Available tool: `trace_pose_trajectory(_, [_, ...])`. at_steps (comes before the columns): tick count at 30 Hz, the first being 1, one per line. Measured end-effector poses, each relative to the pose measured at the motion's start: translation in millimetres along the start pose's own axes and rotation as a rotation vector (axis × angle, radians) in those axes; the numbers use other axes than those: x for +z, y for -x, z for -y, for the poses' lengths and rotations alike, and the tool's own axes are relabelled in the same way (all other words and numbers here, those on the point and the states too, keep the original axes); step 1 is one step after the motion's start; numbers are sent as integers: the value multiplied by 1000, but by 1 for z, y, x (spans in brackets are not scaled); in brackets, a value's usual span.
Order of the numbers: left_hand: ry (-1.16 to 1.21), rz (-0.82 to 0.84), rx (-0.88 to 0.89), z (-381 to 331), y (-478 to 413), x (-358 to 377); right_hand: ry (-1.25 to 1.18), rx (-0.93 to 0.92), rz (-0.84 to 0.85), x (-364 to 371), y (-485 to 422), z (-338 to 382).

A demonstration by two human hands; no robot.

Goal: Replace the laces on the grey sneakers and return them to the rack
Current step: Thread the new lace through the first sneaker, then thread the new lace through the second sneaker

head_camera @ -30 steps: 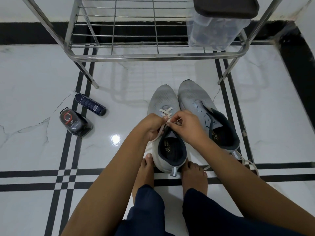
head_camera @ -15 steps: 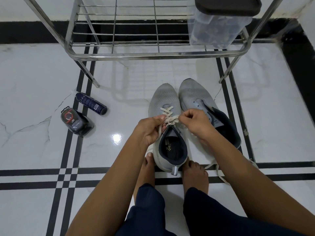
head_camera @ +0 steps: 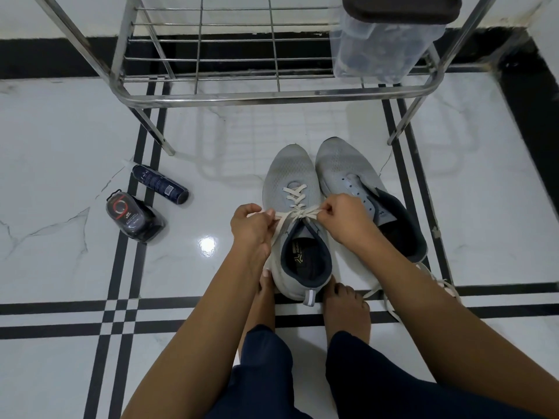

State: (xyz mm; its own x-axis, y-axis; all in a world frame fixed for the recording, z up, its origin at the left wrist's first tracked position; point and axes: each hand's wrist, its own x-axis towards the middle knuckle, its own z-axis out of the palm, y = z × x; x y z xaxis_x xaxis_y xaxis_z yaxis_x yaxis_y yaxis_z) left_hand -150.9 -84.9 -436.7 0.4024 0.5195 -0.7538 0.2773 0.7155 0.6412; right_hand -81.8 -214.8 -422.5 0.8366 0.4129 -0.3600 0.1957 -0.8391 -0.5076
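Two grey sneakers stand side by side on the tiled floor in front of a steel rack (head_camera: 272, 96). The left sneaker (head_camera: 289, 176) carries a cream lace (head_camera: 295, 196) crossed through its eyelets. My left hand (head_camera: 251, 226) pinches one end of that lace and my right hand (head_camera: 344, 217) pinches the other, the lace stretched taut between them across the tongue. The right sneaker (head_camera: 341, 167) has bare eyelets. Another loose lace (head_camera: 388, 299) lies on the floor by its heel. My bare feet flank the left sneaker's heel.
A dark spray can (head_camera: 160, 184) and a clear-packed dark shoe-care item (head_camera: 133, 219) lie on the floor to the left. A clear plastic box with a dark lid (head_camera: 381, 46) sits on the rack's lowest shelf at the right. A black skirting band runs along the wall.
My hands have drawn apart sideways, pulling the lace ends outward so the lace now runs taut across the left sneaker. More crossings show on the shoe.
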Motion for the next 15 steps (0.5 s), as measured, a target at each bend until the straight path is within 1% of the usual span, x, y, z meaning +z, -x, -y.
trace_pose_trajectory(4, [0, -92, 12, 2, -7, -6, -81, 79, -6, 5, 4, -4])
trace_pose_trajectory(7, [-28, -119, 16, 4, -8, -9, -128, 102, 25, 6, 6, -5])
trace_pose_trajectory(9, [-80, -86, 53, 7, -7, -12, -200, 126, 39, 9, 9, -7])
trace_pose_trajectory(12, [-191, 1, 151, 9, -4, -18, -337, 165, 7, 16, 15, -6])
trace_pose_trajectory(15, [-401, 70, 291, 6, 8, -25, -402, 189, -17, 19, 17, -5])
